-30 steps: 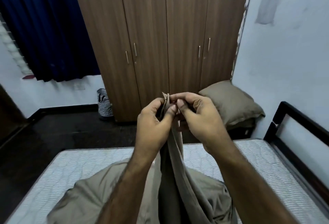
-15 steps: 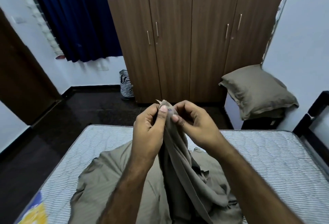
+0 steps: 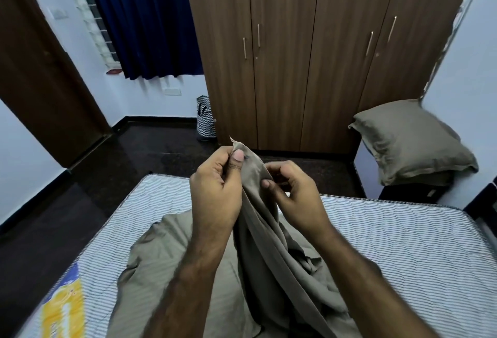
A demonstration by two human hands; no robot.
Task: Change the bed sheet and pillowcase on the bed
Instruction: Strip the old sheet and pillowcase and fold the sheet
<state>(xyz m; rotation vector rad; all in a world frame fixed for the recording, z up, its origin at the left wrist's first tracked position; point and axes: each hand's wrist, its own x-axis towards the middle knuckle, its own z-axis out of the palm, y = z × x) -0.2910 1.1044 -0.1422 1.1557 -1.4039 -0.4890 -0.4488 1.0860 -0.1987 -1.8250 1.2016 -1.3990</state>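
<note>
A taupe bed sheet lies bunched on the bare striped mattress, with one corner lifted up in front of me. My left hand pinches that corner between thumb and fingers at its tip. My right hand pinches the sheet's edge a little lower and to the right, fingers curled. A pillow in a taupe case rests on a dark stand beyond the bed at the right.
A brown wardrobe fills the far wall. A dark blue curtain hangs at the left, beside a dark door. A zigzag-patterned bag stands on the dark floor. A black bed frame shows at the right edge.
My view swung left and down. My hands drew slightly apart: the right slid down the sheet's edge away from the left, which keeps the corner.
</note>
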